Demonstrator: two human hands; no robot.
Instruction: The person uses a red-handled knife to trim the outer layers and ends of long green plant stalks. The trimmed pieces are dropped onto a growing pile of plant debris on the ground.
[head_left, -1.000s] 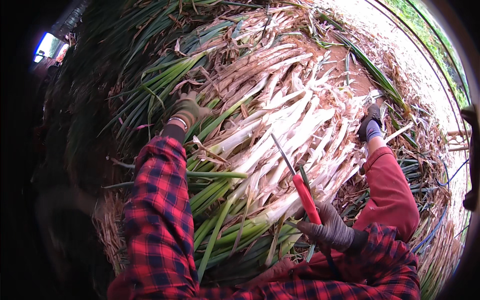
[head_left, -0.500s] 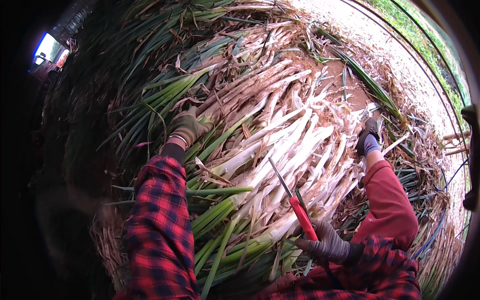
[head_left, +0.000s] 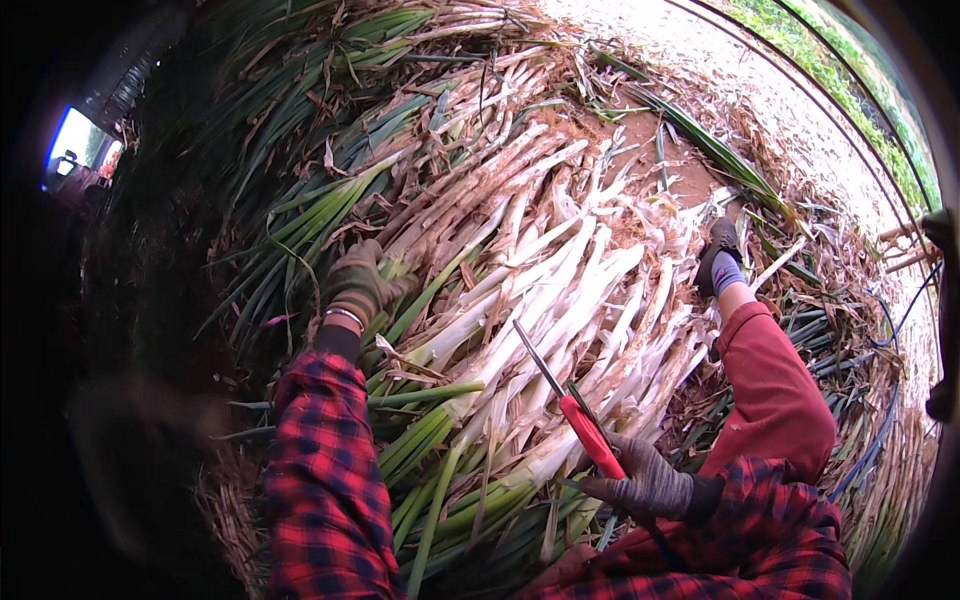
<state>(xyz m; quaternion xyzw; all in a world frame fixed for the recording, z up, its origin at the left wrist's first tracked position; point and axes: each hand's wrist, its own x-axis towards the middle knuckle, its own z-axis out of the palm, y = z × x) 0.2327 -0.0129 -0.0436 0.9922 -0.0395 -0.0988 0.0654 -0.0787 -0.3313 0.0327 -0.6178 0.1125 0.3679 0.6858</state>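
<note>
A thick layer of long green onions (head_left: 565, 310), with white shafts, dry brown skins and green leaves, lies before me. At the left of the pile, my gloved left hand (head_left: 362, 284) is closed round a pale green stalk among them; its fingertips are partly hidden. My right hand (head_left: 645, 482), in a grey glove, grips red-handled scissors (head_left: 590, 436) at lower right. Their blades are slightly apart and point up and left over the white shafts, holding nothing that I can see.
My right leg (head_left: 770, 390) in red trousers stretches along the pile's right side, its dark shoe (head_left: 718, 255) beside the root ends. Dark green leaves (head_left: 710, 140) lie on brown soil beyond. A blue cord (head_left: 880, 430) and dry straw are at the right.
The whole view has shifted, so the pile appears slightly further left. My left hand stays on the same stalks, and the scissors remain in my right hand.
</note>
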